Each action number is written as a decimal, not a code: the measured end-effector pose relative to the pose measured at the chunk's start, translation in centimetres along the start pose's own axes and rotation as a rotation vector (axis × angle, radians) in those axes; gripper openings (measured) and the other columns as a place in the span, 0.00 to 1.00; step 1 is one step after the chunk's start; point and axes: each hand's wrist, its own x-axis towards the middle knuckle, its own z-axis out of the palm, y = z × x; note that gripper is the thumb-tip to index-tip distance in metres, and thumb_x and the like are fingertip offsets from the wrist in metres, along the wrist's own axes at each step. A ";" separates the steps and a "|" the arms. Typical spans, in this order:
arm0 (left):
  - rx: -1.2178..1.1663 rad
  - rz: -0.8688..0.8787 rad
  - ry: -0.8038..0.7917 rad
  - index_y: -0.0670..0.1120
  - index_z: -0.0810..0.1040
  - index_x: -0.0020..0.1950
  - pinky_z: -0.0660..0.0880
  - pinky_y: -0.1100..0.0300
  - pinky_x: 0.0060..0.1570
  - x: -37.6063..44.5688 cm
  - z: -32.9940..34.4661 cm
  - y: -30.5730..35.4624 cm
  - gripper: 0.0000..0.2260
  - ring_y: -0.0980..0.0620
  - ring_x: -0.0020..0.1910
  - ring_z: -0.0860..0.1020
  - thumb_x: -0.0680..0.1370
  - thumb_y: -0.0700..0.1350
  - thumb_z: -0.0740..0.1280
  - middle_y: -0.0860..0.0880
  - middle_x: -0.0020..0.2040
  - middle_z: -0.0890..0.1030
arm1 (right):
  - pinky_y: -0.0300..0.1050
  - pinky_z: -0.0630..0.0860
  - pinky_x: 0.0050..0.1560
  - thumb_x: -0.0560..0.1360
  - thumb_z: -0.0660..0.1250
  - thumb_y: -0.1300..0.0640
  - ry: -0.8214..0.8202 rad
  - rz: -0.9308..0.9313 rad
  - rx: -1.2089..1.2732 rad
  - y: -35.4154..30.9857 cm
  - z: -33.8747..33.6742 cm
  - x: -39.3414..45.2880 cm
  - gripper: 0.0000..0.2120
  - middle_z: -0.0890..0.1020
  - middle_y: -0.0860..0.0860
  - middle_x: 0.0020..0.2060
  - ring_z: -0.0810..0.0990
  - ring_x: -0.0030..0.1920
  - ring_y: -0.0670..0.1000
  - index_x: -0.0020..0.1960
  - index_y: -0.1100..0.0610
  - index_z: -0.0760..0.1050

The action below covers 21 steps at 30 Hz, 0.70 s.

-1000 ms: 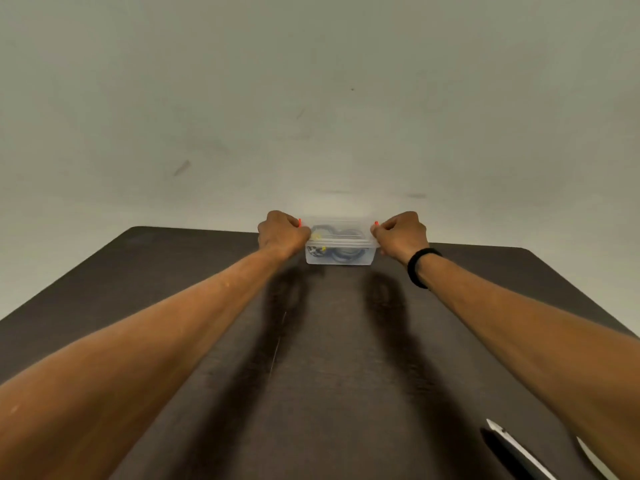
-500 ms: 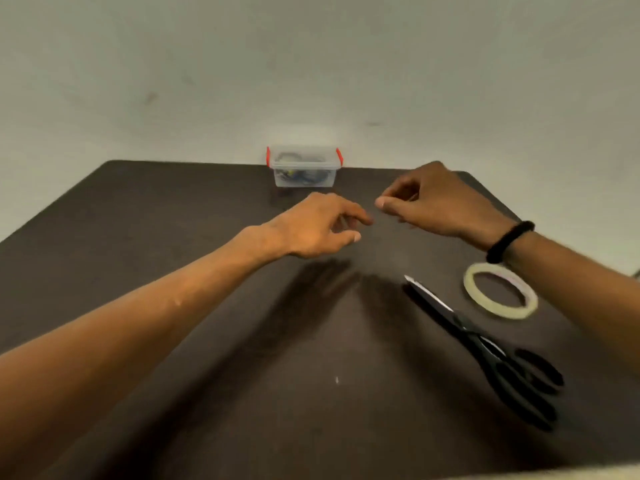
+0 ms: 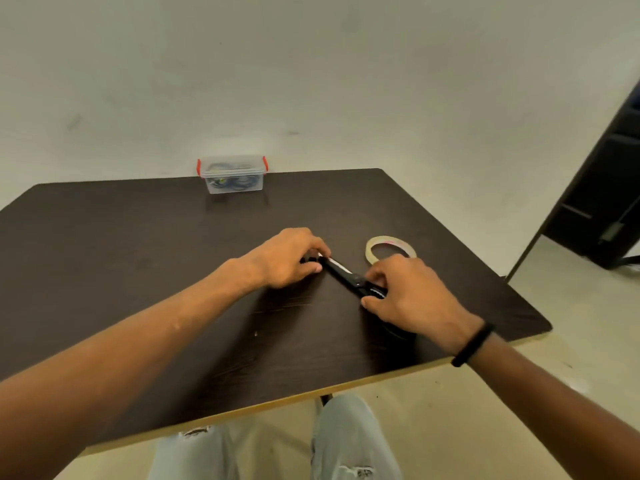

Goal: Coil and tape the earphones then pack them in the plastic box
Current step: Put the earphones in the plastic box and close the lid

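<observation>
— Hands first: what are they doing?
— Both are lying on the scissors [image 3: 349, 276] mid-bench. Left hand [image 3: 289, 259] is curling its fingers over the blade tip; right hand [image 3: 408, 294] is gripping the handles, hiding them.
— And the earphones [image 3: 231, 181]?
— Sitting coiled inside the plastic box [image 3: 232, 174] at the bench's [image 3: 104, 244] far edge, blurred through its clear walls, lid on.
— Tape?
— The tape roll [image 3: 390, 249] is lying flat just beyond the right hand.

Left hand [image 3: 291, 258], right hand [image 3: 412, 292] curled, close.
</observation>
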 end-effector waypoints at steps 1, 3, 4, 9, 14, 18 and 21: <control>-0.031 -0.014 0.012 0.49 0.83 0.65 0.76 0.57 0.58 0.0 0.1 0.2 0.13 0.52 0.48 0.79 0.80 0.45 0.73 0.49 0.51 0.81 | 0.53 0.83 0.53 0.72 0.76 0.46 0.026 -0.006 0.017 0.2 0.1 -0.1 0.16 0.86 0.47 0.49 0.85 0.52 0.54 0.57 0.49 0.84; -0.129 -0.070 0.018 0.49 0.84 0.63 0.74 0.72 0.49 0.0 -0.2 0.3 0.13 0.60 0.41 0.79 0.79 0.43 0.74 0.52 0.49 0.83 | 0.53 0.84 0.51 0.70 0.75 0.47 0.073 -0.013 0.059 0.6 0.4 -0.6 0.15 0.86 0.47 0.45 0.85 0.47 0.52 0.55 0.50 0.85; -0.182 -0.103 0.029 0.49 0.84 0.64 0.72 0.76 0.46 0.0 -0.3 0.3 0.13 0.62 0.41 0.80 0.79 0.43 0.74 0.53 0.48 0.84 | 0.52 0.84 0.49 0.70 0.74 0.47 0.102 -0.023 0.076 0.9 0.6 -0.8 0.15 0.86 0.47 0.43 0.84 0.44 0.51 0.55 0.50 0.86; -0.313 -0.217 0.115 0.51 0.81 0.68 0.78 0.62 0.60 0.6 -0.2 0.7 0.16 0.60 0.45 0.84 0.80 0.43 0.72 0.54 0.49 0.87 | 0.50 0.83 0.52 0.70 0.78 0.54 0.358 -0.057 0.255 3.7 -0.6 -2.0 0.13 0.87 0.50 0.46 0.84 0.45 0.50 0.54 0.53 0.88; -0.435 -0.246 0.092 0.58 0.64 0.81 0.74 0.57 0.63 1.8 1.6 3.8 0.42 0.51 0.59 0.80 0.70 0.57 0.80 0.51 0.61 0.82 | 0.48 0.83 0.53 0.71 0.79 0.54 0.497 0.106 0.390 7.3 -2.7 -1.2 0.12 0.86 0.47 0.42 0.85 0.45 0.48 0.53 0.55 0.88; -0.430 -0.253 0.108 0.62 0.54 0.82 0.67 0.40 0.75 3.4 3.6 5.8 0.54 0.44 0.72 0.72 0.64 0.65 0.81 0.50 0.69 0.79 | 0.50 0.83 0.53 0.73 0.78 0.55 0.462 0.214 0.373 9.5 -2.2 -0.1 0.12 0.86 0.52 0.42 0.85 0.44 0.52 0.54 0.59 0.88; -0.396 -0.277 0.124 0.63 0.51 0.83 0.60 0.39 0.76 4.2 4.4 6.8 0.56 0.45 0.75 0.66 0.64 0.66 0.81 0.53 0.71 0.78 | 0.52 0.84 0.52 0.74 0.79 0.55 0.451 0.244 0.340 10.3 -1.4 0.6 0.12 0.85 0.53 0.41 0.83 0.44 0.53 0.54 0.61 0.88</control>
